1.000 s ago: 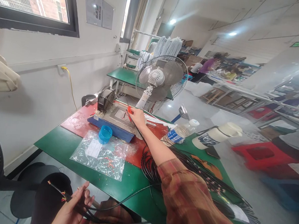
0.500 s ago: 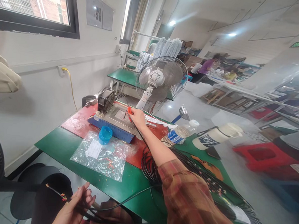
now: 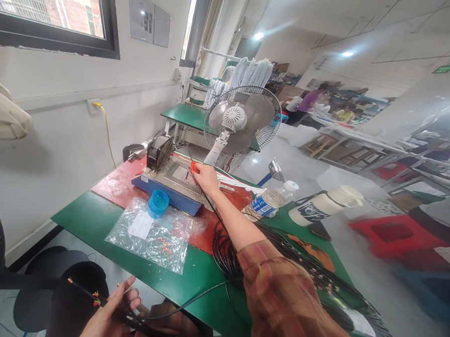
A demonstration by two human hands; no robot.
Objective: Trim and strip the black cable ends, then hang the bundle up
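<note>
Across the green surface [image 3: 200, 268] in front of you, a grey fan [image 3: 235, 118] rises behind the work and a long bundle of black cables [image 3: 289, 247] sprawls at the right, partly under your sleeve. Ahead sits the blue-sided unit [image 3: 183, 201], a framed recess on its top, with a clear bag [image 3: 134, 244] lying just nearer to you.

Your right hand [image 3: 206, 177] reaches over that unit, its fingers closed around a slim red tool [image 3: 194, 168]; a single black cable [image 3: 213, 205] runs along your forearm into the same grip. The step in hand looks like presenting this cable's end at the recess; whether its tip touches anything there, you cannot tell from here. Your left hand [image 3: 107, 318] waits low off the near edge, fingers half curled, more cables pinned between thumb and palm, their stripped coloured ends [image 3: 96, 298] poking past it. The next move seems to call for a steady right wrist, enough slack, and those small bared wires held clear
</note>
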